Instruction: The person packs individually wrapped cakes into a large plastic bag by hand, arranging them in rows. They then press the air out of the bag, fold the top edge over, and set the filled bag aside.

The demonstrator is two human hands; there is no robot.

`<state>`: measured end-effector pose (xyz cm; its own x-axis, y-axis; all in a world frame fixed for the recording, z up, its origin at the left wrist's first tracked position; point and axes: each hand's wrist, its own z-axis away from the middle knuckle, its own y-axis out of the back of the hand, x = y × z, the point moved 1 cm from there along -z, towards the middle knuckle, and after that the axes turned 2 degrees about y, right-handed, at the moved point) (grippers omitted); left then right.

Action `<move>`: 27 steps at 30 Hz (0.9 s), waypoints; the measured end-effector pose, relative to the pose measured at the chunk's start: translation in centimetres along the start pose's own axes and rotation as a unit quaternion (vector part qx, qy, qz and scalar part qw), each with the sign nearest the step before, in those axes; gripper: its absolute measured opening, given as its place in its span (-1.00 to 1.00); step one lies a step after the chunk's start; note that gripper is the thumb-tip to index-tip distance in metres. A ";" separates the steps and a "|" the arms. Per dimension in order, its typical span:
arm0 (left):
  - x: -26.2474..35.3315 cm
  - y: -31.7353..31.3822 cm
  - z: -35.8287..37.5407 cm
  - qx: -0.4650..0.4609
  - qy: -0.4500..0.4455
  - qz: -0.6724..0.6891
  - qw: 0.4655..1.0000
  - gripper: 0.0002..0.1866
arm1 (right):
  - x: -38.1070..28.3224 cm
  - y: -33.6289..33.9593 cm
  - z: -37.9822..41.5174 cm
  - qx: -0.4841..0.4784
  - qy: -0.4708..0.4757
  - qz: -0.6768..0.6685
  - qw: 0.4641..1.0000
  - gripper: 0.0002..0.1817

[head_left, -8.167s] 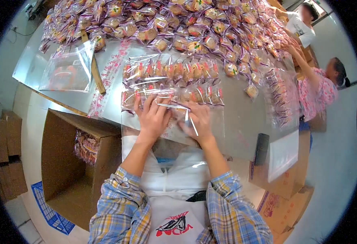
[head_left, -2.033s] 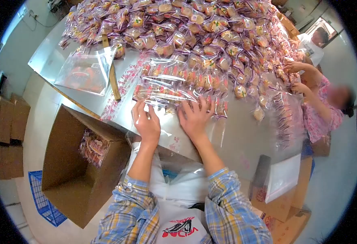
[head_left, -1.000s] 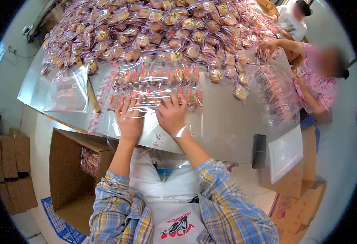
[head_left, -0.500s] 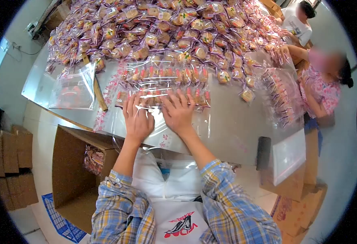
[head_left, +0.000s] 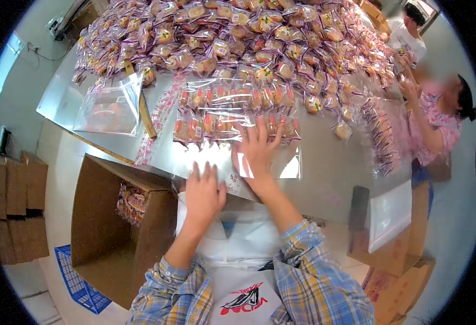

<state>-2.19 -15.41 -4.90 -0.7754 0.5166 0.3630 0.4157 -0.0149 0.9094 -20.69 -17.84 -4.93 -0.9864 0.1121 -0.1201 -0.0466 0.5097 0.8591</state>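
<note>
A large clear plastic bag [head_left: 289, 162] lies flat on the metal table [head_left: 324, 157], with small wrapped cakes in two rows [head_left: 238, 97] inside it. My right hand [head_left: 259, 154] rests on the bag with its fingers spread, fingertips at the lower row. Near the bag's lower edge, over the table's front edge, is my left hand [head_left: 202, 189], fingers stretched out and slightly apart. Glare on the plastic by the left fingertips hides whether they touch it. Neither hand grips anything visible.
Wrapped cakes [head_left: 221, 32] are heaped at the back. Flat bags [head_left: 108, 111] and a wooden strip [head_left: 147, 116] lie left. An open cardboard box [head_left: 156, 227] stands below left. A filled bag [head_left: 381, 138], a phone-like dark object [head_left: 358, 206] and a person [head_left: 433, 124] are right.
My left hand has come back from the cakes toward the table's front edge. The fingers of my right hand have spread on the bag. The view has shifted slightly.
</note>
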 end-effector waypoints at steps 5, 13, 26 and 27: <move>0.2 3.5 2.5 0.247 -0.047 0.040 0.967 -0.39 | -1.6 0.4 1.9 0.007 0.145 -0.081 0.986 -0.45; -3.0 3.8 -0.9 0.038 0.146 0.202 0.968 -0.32 | -6.3 0.1 -2.1 0.079 0.124 -0.118 0.982 -0.45; -0.9 3.5 5.4 0.095 0.212 0.303 0.924 -0.40 | -6.5 -0.6 2.5 0.034 0.228 -0.146 0.962 -0.45; -1.0 3.3 5.8 0.100 0.213 0.307 0.922 -0.41 | -6.5 0.1 2.1 0.030 0.226 -0.161 0.960 -0.48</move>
<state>2.76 -10.99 -3.46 -0.4635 0.0794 0.8826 0.8848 -0.0130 0.4658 -13.96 -16.77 -5.08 -0.8901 -0.4354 -0.1349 -0.3656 0.5052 0.7817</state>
